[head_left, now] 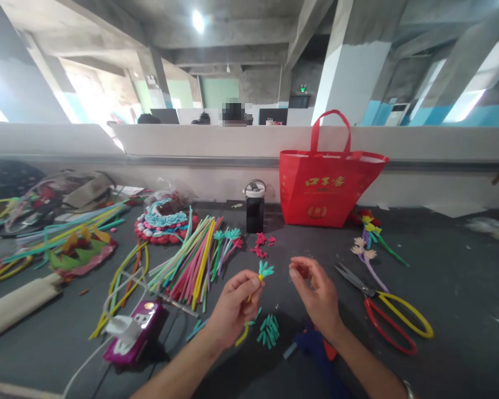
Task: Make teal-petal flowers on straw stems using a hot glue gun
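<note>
Left hand (233,307) pinches teal flower (265,270) on its yellow stem | right hand (316,293) half-curled, holding nothing, close by | advice: keep stem steady, grip low | scissors (388,310) right.

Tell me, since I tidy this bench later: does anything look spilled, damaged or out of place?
Nothing looks damaged. Teal cut pieces lie loose beside the left hand, which holds a teal-tipped stem. The scissors lie with blades apart, right of the right hand.
</note>
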